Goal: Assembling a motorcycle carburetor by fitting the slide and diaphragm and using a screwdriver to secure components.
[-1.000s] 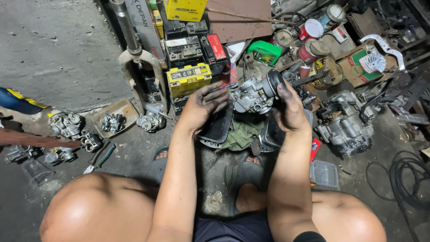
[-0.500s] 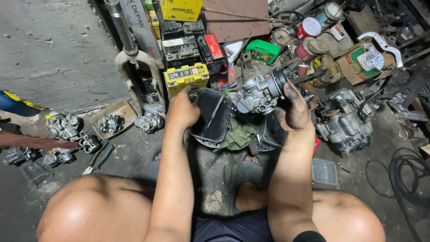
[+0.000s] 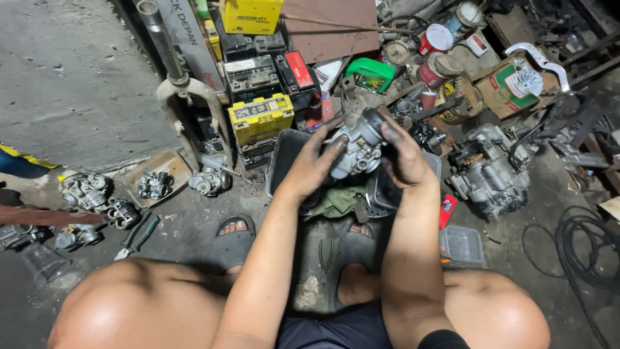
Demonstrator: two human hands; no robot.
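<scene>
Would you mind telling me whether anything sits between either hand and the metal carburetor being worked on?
Nothing visible does. The left hand and the right hand both already touch the carburetor, one on each side, held up above the dark tray.

left hand point(image 3: 314, 165) and right hand point(image 3: 402, 157) cover much of the grey carburetor point(image 3: 354, 150), the dark tray point(image 3: 284, 155) beneath lies mostly behind the forearms, and the black cable coil point(image 3: 584, 249) runs off the right edge.

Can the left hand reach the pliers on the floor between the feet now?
Probably not at once: the left hand is holding the carburetor together with the right hand. The pliers lie uncovered below.
</scene>
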